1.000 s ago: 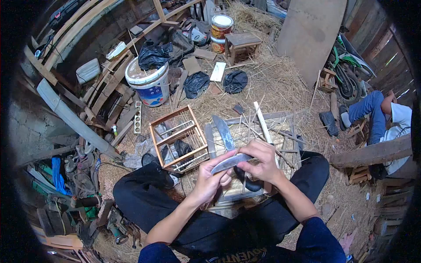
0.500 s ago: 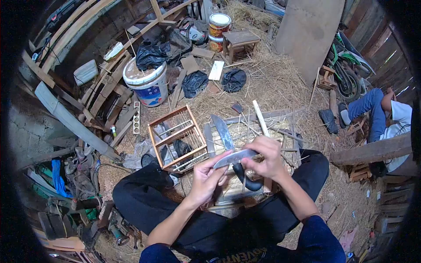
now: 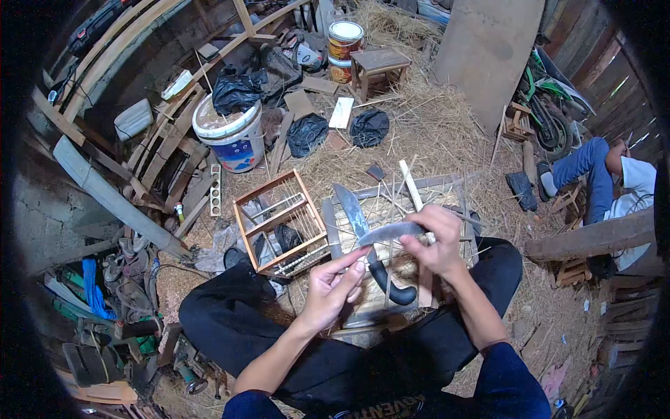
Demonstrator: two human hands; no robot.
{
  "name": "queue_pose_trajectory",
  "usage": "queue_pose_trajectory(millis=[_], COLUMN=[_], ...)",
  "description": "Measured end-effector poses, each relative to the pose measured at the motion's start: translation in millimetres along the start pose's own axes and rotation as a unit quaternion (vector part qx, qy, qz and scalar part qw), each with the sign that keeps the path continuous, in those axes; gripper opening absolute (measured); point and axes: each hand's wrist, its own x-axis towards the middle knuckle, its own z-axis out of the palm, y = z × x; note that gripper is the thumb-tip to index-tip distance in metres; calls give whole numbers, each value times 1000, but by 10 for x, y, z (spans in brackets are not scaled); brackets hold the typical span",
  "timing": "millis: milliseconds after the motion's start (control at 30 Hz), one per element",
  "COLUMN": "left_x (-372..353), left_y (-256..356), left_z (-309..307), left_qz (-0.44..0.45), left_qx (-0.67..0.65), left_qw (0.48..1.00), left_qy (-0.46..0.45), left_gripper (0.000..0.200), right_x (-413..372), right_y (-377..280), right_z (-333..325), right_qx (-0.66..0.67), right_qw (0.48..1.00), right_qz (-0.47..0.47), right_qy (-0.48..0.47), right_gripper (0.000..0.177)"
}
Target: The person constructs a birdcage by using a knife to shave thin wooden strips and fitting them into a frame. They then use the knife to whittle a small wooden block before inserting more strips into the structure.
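Observation:
My right hand (image 3: 440,241) is closed around the rear of a short curved knife (image 3: 392,232), its handle hidden in the fist. The blade points left, towards my left hand (image 3: 331,288). My left thumb and index finger come together just below the blade's tip; anything between them is too small to make out. Under my hands, a larger knife with a black curved handle (image 3: 392,285) lies on a slatted wooden board (image 3: 349,320). A pale wooden stick (image 3: 410,183) and several thin strips lie on the board's far right part.
A small wooden cage (image 3: 246,230) with thin bars stands left of the board. Beyond are a white bucket (image 3: 241,150), black plastic bags (image 3: 370,128) and a low stool (image 3: 380,61). Another person (image 3: 593,171) sits at right, behind a wooden beam (image 3: 593,236).
My right hand has moved slightly right with the knife, drawing the blade away from over my left fingers. The larger knife's handle shows more now. My left hand has barely moved.

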Motion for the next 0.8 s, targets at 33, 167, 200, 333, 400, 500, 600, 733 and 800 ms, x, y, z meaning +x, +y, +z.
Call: queue_pose_trajectory(millis=[33, 167, 200, 333, 400, 500, 600, 733, 800], left_x=[7, -16, -24, -15, -5, -16, -6, -7, 10], left_y=[-26, -16, 12, -39, -44, -23, -24, 11, 29], left_z=[-2, -10, -11, -11, -49, -55, -8, -51, -47], left_qz=[15, 22, 13, 41, 58, 11, 28, 9, -8], left_qx=[22, 73, 63, 127, 174, 129, 151, 128, 92], left_qw=[1000, 997, 998, 991, 982, 991, 988, 992, 996], left_qy=[-12, -10, -2, -26, -37, -14, -28, -16, -11], left_gripper=[38, 37, 37, 40, 41, 41, 36, 31, 32], right_x=[-6, -34, 13, 28, -2, 29, 40, -19, 17], right_y=[-64, -146, -53, -162, -334, -9, -166, -156, -33], right_z=[25, 101, 0, -47, 43, -48, -60, 41, -26], right_qx=[17, 42, 47, 21, 14, 41, 41, 36, 15], right_qw=[1000, 998, 998, 999, 997, 996, 998, 999, 1000], right_qz=[-9, -29, 39, -15, -53, 72, 30, -7, 22], right_qy=[-7, -25, -10, -30, -59, 16, -22, -40, -15], right_gripper=[30, 28, 28, 31, 29, 32, 34, 36, 36])
